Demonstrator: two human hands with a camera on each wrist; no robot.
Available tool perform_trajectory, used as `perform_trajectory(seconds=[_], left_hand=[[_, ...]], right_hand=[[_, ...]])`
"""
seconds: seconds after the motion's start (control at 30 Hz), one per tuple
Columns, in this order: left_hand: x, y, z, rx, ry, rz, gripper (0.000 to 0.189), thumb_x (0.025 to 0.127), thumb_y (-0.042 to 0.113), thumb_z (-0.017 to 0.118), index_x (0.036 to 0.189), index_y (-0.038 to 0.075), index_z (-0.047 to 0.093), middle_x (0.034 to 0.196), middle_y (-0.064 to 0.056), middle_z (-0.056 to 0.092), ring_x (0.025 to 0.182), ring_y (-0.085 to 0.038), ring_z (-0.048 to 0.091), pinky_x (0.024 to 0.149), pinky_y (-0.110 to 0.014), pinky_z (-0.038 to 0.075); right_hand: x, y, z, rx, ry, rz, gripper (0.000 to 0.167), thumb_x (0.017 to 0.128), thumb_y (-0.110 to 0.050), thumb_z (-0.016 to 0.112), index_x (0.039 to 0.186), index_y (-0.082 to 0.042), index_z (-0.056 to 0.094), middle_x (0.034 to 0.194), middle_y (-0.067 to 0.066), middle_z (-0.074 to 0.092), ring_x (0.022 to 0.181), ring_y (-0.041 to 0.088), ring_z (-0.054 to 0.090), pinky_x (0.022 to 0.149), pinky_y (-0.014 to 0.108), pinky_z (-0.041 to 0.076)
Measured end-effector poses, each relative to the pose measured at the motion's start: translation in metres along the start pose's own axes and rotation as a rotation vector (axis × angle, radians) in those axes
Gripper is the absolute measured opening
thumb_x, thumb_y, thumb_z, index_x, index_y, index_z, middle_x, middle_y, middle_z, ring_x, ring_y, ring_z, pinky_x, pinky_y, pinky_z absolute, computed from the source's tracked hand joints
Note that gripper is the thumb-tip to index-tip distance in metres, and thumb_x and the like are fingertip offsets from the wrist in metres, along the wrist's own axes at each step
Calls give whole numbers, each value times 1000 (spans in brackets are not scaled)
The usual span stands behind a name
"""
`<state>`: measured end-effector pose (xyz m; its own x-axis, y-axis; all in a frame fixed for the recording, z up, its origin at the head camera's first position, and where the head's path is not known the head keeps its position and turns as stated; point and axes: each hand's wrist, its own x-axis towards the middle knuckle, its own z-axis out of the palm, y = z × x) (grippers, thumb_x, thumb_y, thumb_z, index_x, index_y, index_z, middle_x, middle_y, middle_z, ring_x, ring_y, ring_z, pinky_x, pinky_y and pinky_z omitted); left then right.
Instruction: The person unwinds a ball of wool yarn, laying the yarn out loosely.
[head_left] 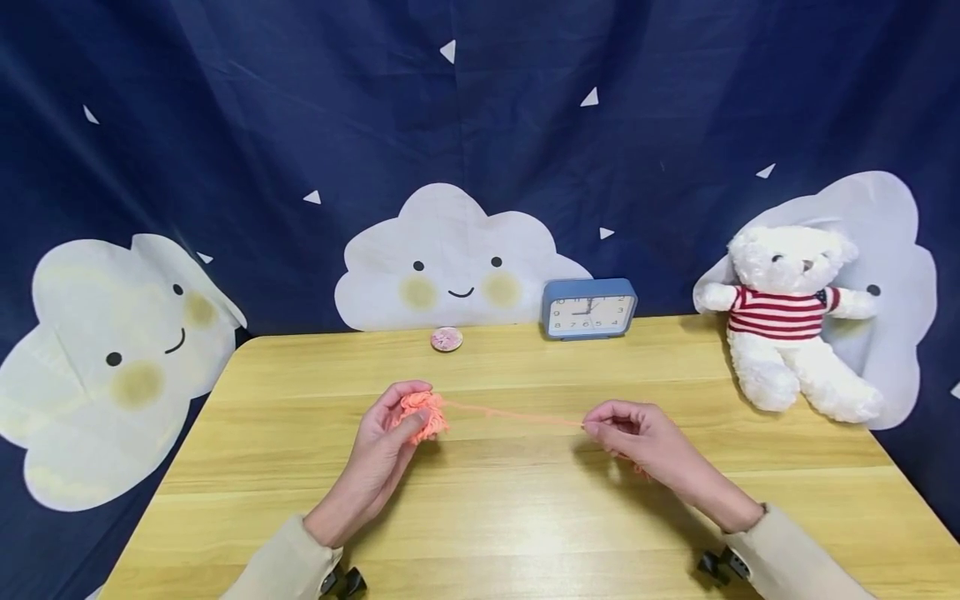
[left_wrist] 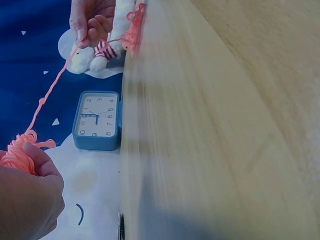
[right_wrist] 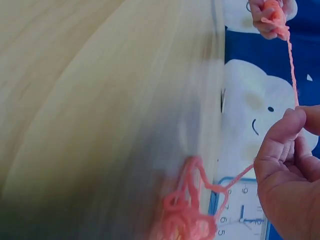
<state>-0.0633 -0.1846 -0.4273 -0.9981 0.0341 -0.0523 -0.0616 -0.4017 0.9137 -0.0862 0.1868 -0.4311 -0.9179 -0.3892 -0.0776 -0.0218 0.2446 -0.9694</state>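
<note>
A small bundle of coral-pink yarn (head_left: 422, 416) is gripped between the thumb and fingers of my left hand (head_left: 382, 437), raised over the table. From it a single strand (head_left: 517, 415) runs nearly straight across to my right hand (head_left: 651, 442), which pinches it between thumb and forefinger. Past the right fingers the strand drops to a loose, looped heap of the same yarn (right_wrist: 187, 215) on the tabletop, mostly hidden behind that hand in the head view. A small knot-like bump (left_wrist: 42, 101) shows along the stretched strand.
The wooden table (head_left: 495, 533) reaches back to a dark blue curtain with cloud faces. Along its back edge stand a blue clock (head_left: 589, 309) and a small round pink-patterned object (head_left: 447, 339). A white teddy bear (head_left: 787, 325) in a striped shirt sits at the back right.
</note>
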Motion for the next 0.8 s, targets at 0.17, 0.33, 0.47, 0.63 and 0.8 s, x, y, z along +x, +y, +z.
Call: perform_trajectory(seconds=[0.17, 0.33, 0.47, 0.63, 0.8], left_hand=[[0, 0, 1, 0, 1, -4, 38, 101, -15, 59, 137, -5, 57, 127, -11, 62, 105, -14, 66, 89, -25, 62], [-1, 0, 1, 11, 14, -5, 38, 100, -16, 58, 138, -6, 56, 127, -12, 61, 103, -14, 65, 87, -24, 62], [-2, -1, 0, 19, 12, 0, 38, 101, -16, 59, 138, -8, 56, 123, -10, 63, 103, -13, 65, 86, -24, 62], [-2, -2, -3, 19, 0, 19, 37, 101, -15, 59, 137, -8, 56, 121, -9, 65, 102, -13, 66, 86, -23, 62], [-1, -2, -5, 25, 6, 27, 37, 101, -15, 60, 137, -8, 57, 121, -10, 65, 102, -13, 66, 85, -23, 62]], right_hand=[[-4, 3, -9, 36, 31, -18, 27, 107, -16, 72, 117, 9, 70, 81, 15, 65, 59, 16, 54, 45, 28, 47], [-9, 6, -19, 23, 83, -38, 26, 107, -14, 71, 118, 10, 70, 84, 9, 65, 63, 16, 59, 50, 30, 53], [-12, 11, -28, 24, 145, -40, 25, 108, -12, 69, 119, 11, 69, 91, 8, 71, 73, 16, 64, 61, 29, 57], [-15, 18, -42, 22, 235, -20, 21, 109, -11, 68, 118, 8, 71, 98, 3, 76, 82, 12, 66, 69, 26, 57], [-17, 27, -57, 8, 266, 7, 25, 109, -11, 67, 119, 12, 69, 92, 1, 73, 77, 11, 62, 65, 27, 55]])
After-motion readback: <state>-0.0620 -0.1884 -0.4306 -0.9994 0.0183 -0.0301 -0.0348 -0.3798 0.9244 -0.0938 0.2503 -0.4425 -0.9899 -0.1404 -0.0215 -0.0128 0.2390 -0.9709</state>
